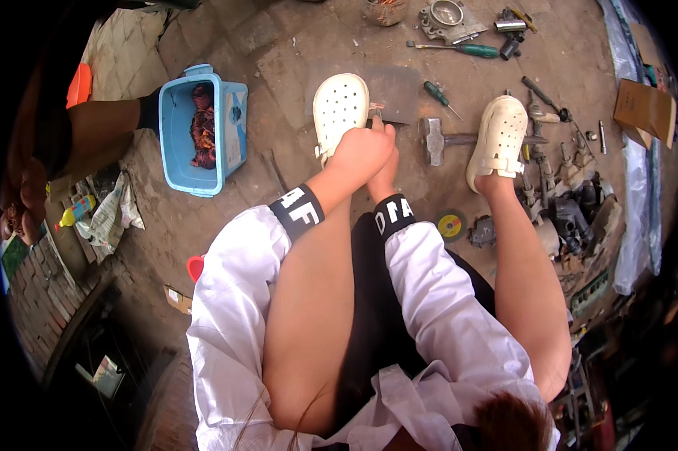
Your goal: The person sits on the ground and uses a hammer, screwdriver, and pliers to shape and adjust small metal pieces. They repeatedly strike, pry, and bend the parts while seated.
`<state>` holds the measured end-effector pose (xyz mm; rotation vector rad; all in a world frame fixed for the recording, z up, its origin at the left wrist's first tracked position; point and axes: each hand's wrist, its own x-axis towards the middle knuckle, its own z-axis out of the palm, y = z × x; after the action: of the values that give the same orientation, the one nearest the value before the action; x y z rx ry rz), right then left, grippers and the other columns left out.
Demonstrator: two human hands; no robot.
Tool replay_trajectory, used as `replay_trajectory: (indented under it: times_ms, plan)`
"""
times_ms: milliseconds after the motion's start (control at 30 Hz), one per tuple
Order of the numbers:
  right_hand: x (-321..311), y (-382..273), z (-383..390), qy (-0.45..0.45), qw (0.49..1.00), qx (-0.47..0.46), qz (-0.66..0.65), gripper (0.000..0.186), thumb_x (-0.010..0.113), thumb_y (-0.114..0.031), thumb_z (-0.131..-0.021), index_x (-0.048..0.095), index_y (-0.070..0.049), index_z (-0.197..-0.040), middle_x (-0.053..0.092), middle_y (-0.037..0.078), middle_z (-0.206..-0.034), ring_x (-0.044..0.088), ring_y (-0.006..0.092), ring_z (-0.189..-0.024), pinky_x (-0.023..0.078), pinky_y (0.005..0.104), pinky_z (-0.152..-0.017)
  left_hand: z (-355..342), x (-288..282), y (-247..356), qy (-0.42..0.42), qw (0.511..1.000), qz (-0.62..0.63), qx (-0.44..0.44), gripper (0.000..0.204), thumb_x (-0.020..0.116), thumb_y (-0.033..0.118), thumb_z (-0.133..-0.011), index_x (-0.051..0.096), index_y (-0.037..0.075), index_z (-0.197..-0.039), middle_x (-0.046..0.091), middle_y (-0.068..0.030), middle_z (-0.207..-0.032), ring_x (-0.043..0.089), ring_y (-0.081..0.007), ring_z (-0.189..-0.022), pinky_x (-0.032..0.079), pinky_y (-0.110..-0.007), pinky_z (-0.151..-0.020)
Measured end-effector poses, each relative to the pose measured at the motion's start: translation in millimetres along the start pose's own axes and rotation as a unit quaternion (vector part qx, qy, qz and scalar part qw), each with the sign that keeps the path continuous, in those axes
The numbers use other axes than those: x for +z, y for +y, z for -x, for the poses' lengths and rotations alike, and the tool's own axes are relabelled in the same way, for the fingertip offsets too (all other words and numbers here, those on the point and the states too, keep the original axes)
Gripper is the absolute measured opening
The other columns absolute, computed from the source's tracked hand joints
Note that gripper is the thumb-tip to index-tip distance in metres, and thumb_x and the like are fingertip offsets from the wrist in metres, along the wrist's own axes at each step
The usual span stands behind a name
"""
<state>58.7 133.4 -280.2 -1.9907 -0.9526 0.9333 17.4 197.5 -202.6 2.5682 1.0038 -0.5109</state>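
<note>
My left hand (357, 154) and my right hand (384, 167) are closed and close together, the left overlapping the right, beside my left white clog (337, 109). Their fingertips meet at a small metal piece (378, 114) with copper-coloured strands, too small and hidden to name, over a dark metal plate (399, 90). A green-handled screwdriver (436, 95) lies right of the plate. A sledgehammer (433, 141) lies between the plate and my right clog (504, 128).
A blue tub (172, 135) of reddish wire bundles stands left, near another person's leg (102, 128). Metal parts (560, 225), a cardboard box (643, 105) and plastic sheeting (632, 248) lie right. A cutting disc (451, 224) is by my right sleeve. A larger screwdriver (474, 50) lies at the top.
</note>
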Motion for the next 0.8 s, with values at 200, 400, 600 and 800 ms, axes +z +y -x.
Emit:
replay_trajectory:
  times_ms: [200,400,600,800]
  plan:
    - [-10.0,-7.7,-6.1,-0.021,0.996,0.09,-0.018,0.03,0.053,-0.031,-0.087,0.051,-0.001,-0.085,0.063,0.025,-0.087,0.06,0.0424,-0.085,0.046,0.0456,-0.07,3.3,8.1,-22.0,0.099,0.993,0.063,0.015,0.017,0.053,0.018,-0.081,0.061,0.008,-0.069,0.063,-0.0093,-0.068,0.063,-0.0273,-0.064,0.051,-0.038,-0.058]
    - [-10.4,-7.0,-9.6,-0.012,0.996,0.065,0.053,0.027,0.049,-0.025,-0.091,0.05,0.001,-0.083,0.062,0.027,-0.081,0.06,0.0444,-0.08,0.045,0.05,-0.068,5.3,-2.9,-27.9,0.122,0.98,0.15,0.037,0.013,0.056,0.017,-0.081,0.061,0.007,-0.075,0.064,-0.0076,-0.079,0.062,-0.0276,-0.077,0.05,-0.038,-0.066]
    - [-7.7,-26.5,1.1,0.03,0.993,0.088,0.077,0.028,0.042,-0.023,-0.097,0.05,0.0,-0.083,0.061,0.027,-0.077,0.058,0.0466,-0.074,0.044,0.0525,-0.065,16.1,15.4,-42.4,0.362,0.889,0.253,-0.121,0.013,0.059,0.008,-0.079,0.061,0.003,-0.091,0.06,-0.0089,-0.108,0.055,-0.0304,-0.099,0.046,-0.04,-0.083]
    - [-41.8,-57.2,-5.7,0.059,0.995,0.005,0.077,0.031,0.043,-0.024,-0.096,0.052,0.001,-0.082,0.061,0.027,-0.077,0.058,0.0468,-0.074,0.044,0.0527,-0.065,72.7,46.9,-43.8,0.405,0.817,0.324,-0.253,0.019,0.057,0.007,-0.083,0.057,0.002,-0.101,0.053,-0.015,-0.117,0.054,-0.0317,-0.105,0.046,-0.038,-0.085]
